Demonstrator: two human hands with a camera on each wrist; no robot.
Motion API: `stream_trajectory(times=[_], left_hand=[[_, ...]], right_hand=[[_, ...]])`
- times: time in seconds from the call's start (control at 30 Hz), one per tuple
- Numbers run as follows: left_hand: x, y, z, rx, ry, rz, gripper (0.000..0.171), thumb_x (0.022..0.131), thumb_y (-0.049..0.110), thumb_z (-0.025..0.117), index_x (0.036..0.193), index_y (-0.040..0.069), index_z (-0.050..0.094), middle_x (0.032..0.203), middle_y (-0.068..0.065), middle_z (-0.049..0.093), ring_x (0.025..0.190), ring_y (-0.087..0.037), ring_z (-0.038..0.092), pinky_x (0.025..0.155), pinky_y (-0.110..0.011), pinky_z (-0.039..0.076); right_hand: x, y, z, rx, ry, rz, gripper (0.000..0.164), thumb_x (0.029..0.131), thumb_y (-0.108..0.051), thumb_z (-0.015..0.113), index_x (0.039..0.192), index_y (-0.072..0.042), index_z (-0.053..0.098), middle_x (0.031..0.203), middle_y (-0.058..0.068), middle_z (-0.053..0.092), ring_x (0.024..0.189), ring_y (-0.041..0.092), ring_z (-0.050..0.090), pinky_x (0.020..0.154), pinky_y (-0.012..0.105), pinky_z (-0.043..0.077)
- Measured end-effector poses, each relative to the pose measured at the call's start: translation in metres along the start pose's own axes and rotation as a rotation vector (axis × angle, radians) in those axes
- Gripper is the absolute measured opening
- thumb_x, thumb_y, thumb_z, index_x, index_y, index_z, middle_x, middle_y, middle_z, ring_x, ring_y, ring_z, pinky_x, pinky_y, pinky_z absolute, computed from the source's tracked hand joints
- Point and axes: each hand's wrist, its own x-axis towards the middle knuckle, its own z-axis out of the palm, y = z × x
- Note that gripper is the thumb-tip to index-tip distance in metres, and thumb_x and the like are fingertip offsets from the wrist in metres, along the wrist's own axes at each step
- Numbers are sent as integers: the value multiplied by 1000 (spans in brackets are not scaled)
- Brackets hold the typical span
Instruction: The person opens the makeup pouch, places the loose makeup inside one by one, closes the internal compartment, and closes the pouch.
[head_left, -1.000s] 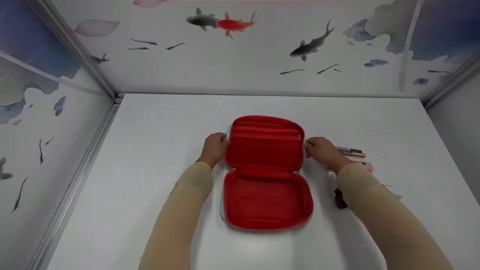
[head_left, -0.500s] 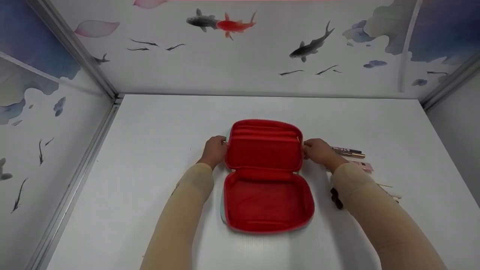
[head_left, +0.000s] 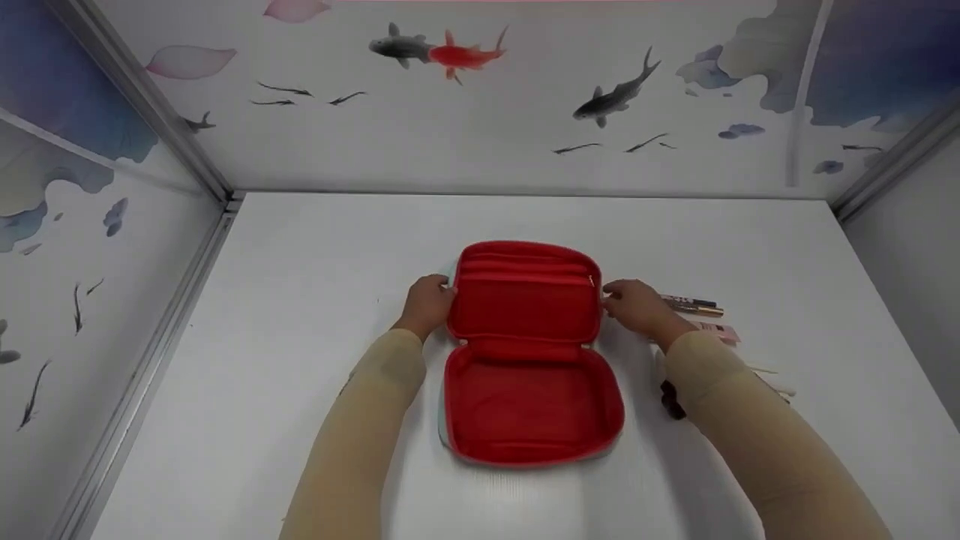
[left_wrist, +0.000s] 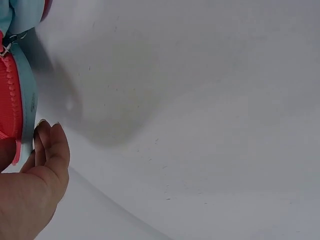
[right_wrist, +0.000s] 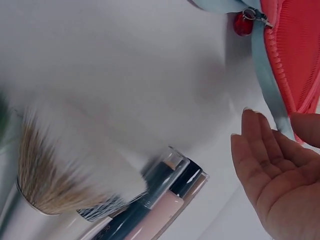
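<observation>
A cosmetic bag (head_left: 534, 409), red inside and light blue outside, lies unzipped with its lid (head_left: 525, 307) folded back, away from me. Nothing shows inside either half. My left hand (head_left: 429, 302) pinches the lid's left edge; in the left wrist view the thumb is over the red rim and the fingers are along the blue outer side. On the opposite edge my right hand (head_left: 637, 306) pinches the lid between thumb and forefinger, its other fingers loosely bent, as the right wrist view shows. A red bead-like pull (right_wrist: 243, 24) hangs by the zip.
Right of the bag, partly under my right forearm, lie pencil-like sticks (head_left: 697, 306), a pink packet (head_left: 720, 332) and a dark brush head (head_left: 673, 401). A fluffy makeup brush (right_wrist: 42, 170) and clear-capped tubes (right_wrist: 160, 185) appear close up. A patterned wall (head_left: 480, 135) stands behind the table.
The lid has come slightly toward me since a second ago, both hands moving along with it. Over the last half second little differs beyond a small shift of the head view.
</observation>
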Motion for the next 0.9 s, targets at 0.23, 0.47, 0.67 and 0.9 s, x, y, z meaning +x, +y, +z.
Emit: stream_trajectory(times=[0.23,0.47,0.67,0.9], left_hand=[[0,-1,3,0,-10,-29,43,101,20,47,138,-3,47,140,-17,50,130,-29,45,106,-40,39],[-3,-3,2,-51,-4,-46,47,101,27,48,138,-2,47,138,-16,51,126,-27,49,103,-39,42],[-10,-4,-2,-105,21,-58,46,100,27,48,138,0,47,133,-16,54,120,-26,52,100,-39,45],[-24,-8,-1,-76,111,-11,42,97,21,53,132,-4,52,116,-18,61,99,-26,60,86,-38,51]], right_hand=[[-16,-3,-2,-72,46,-40,47,99,-15,47,138,11,42,129,30,53,120,43,50,98,54,43],[-34,-3,-5,-38,99,-46,45,99,-17,51,139,4,45,128,25,56,116,39,53,93,50,49],[-54,5,-8,-42,147,-63,44,99,-16,53,139,-1,47,130,21,56,119,36,52,93,49,49],[-72,16,-6,-31,250,-146,37,94,-9,59,131,-1,57,120,19,62,107,31,59,84,45,54]])
